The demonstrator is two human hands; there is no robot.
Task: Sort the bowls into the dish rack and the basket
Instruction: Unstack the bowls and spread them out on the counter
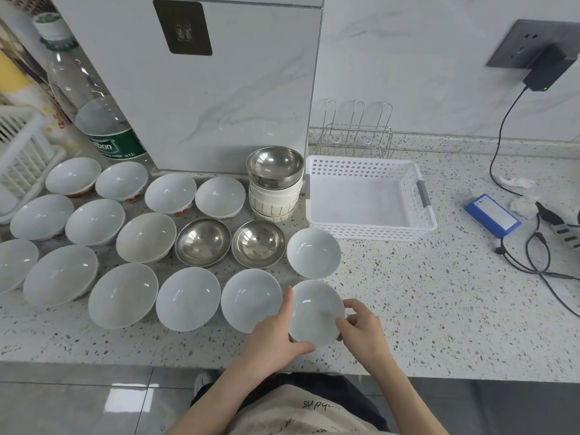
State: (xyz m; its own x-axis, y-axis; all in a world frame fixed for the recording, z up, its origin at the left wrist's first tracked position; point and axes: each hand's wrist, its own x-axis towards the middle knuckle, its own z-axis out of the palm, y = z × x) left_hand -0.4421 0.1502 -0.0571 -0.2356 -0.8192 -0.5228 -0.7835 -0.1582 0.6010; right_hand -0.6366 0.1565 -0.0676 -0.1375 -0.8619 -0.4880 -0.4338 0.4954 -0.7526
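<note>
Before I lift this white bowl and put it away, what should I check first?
1. Left hand on the held bowl: ok, thumb on the near rim.
2. Right hand holding too: ok, fingers pinch the right rim.
3. Held bowl clear of the neighbouring bowl: cannot tell, rims look very close.
4. White basket has room: ok, nothing inside.
5. Wire dish rack free: ok, no bowls in it.

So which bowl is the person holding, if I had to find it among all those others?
Start at the white perforated basket on the speckled counter and come straight toward the front edge, past one white bowl. The next white bowl is the one: it ends the front row on the right, and it alone has a left hand and a right hand gripping its rim.
</note>
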